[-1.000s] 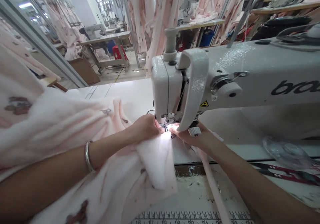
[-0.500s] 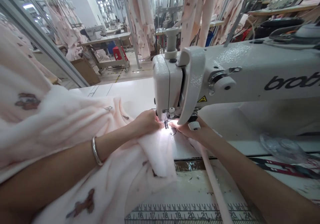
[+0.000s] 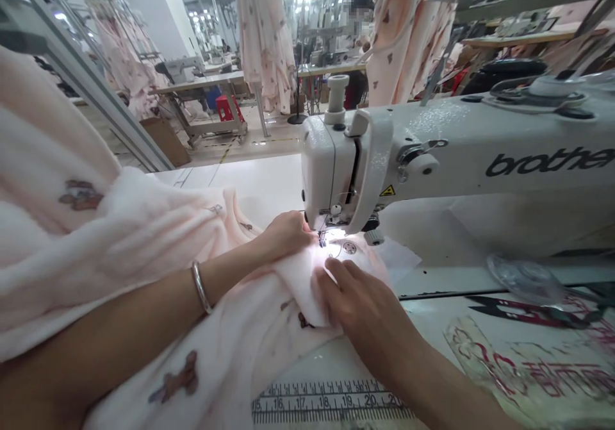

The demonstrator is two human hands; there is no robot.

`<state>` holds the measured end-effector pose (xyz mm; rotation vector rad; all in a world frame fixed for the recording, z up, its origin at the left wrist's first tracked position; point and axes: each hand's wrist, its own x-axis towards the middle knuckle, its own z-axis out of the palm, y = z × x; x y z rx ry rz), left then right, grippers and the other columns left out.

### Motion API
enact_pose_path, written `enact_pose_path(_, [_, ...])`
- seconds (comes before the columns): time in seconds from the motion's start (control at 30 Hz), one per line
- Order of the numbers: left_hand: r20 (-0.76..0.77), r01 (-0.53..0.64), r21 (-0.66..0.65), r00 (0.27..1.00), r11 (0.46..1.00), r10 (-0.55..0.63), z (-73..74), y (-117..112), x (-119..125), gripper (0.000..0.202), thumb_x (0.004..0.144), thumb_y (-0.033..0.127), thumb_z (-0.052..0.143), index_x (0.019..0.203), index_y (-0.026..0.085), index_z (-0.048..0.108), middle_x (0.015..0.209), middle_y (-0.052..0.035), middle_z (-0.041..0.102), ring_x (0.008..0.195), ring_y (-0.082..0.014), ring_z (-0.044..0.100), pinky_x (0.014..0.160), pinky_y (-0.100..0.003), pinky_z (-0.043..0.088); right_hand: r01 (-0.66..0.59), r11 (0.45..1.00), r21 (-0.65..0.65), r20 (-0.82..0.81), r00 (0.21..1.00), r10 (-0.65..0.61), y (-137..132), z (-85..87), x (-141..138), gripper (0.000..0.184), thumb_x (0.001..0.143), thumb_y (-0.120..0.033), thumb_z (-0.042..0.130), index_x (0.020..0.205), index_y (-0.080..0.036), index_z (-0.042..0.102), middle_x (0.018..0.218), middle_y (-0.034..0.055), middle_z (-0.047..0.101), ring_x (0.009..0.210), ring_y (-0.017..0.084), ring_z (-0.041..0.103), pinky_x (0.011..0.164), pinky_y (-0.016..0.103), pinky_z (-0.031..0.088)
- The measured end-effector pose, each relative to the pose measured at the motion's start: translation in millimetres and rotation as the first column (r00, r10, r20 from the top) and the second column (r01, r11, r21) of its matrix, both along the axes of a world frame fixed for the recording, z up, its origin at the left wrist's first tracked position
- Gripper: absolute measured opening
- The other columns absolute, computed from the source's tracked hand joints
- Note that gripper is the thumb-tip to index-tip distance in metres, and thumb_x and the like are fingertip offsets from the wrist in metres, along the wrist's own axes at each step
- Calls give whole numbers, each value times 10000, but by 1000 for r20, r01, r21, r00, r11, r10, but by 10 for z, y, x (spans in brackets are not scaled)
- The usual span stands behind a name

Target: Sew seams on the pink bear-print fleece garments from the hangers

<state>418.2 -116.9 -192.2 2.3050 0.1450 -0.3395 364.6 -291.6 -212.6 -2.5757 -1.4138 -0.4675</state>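
Note:
A white Brother sewing machine point(image 3: 432, 161) stands on the table, its needle area lit. Pale pink fleece fabric point(image 3: 144, 244) with small brown prints spreads from the left under the needle. My left hand point(image 3: 286, 234), a silver bangle point(image 3: 200, 287) on its wrist, is closed over the fabric just left of the presser foot point(image 3: 323, 241). My right hand point(image 3: 355, 298) lies flat with fingers stretched out on the fabric's folded edge, in front of the needle.
A printed ruler strip point(image 3: 327, 401) runs along the table's front edge. Scissors point(image 3: 523, 311) and a clear plastic piece point(image 3: 519, 276) lie at the right. Pink garments hang behind the machine; other sewing tables and a seated person point(image 3: 358, 39) are farther back.
My right hand has come out from under the machine head, toward me, and now lies flat on the fabric. The view has shifted right. My left hand stays by the presser foot.

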Motion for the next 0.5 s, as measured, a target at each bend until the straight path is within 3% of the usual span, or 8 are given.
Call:
enact_pose_path(0.13, [31, 19, 34, 999, 999, -20, -8, 3, -9, 166, 648, 231, 574, 532, 165, 475, 553, -7, 463, 595, -127, 411, 545, -250, 260, -30, 999, 15, 22, 999, 30, 10, -72, 22, 323, 697, 89, 466, 888, -111, 634, 962, 104, 607, 788, 253, 557, 490, 339, 473])
enact_pose_path(0.33, [78, -8, 66, 997, 998, 3, -61, -14, -1, 70, 661, 216, 560, 618, 161, 559, 586, -15, 512, 655, -147, 463, 580, -242, 302, -51, 998, 37, 23, 998, 50, -64, -110, 11, 317, 718, 93, 452, 898, -97, 631, 932, 107, 623, 868, 261, 559, 595, 352, 535])
enact_pose_path(0.5, [58, -22, 52, 998, 998, 19, -79, -33, -8, 86, 679, 230, 565, 695, 153, 601, 673, -41, 579, 738, -174, 508, 625, -244, 334, -22, 997, 67, 36, 999, 20, -17, -116, -29, 295, 662, 102, 462, 774, -116, 627, 801, 84, 613, 758, 230, 558, 624, 348, 553])
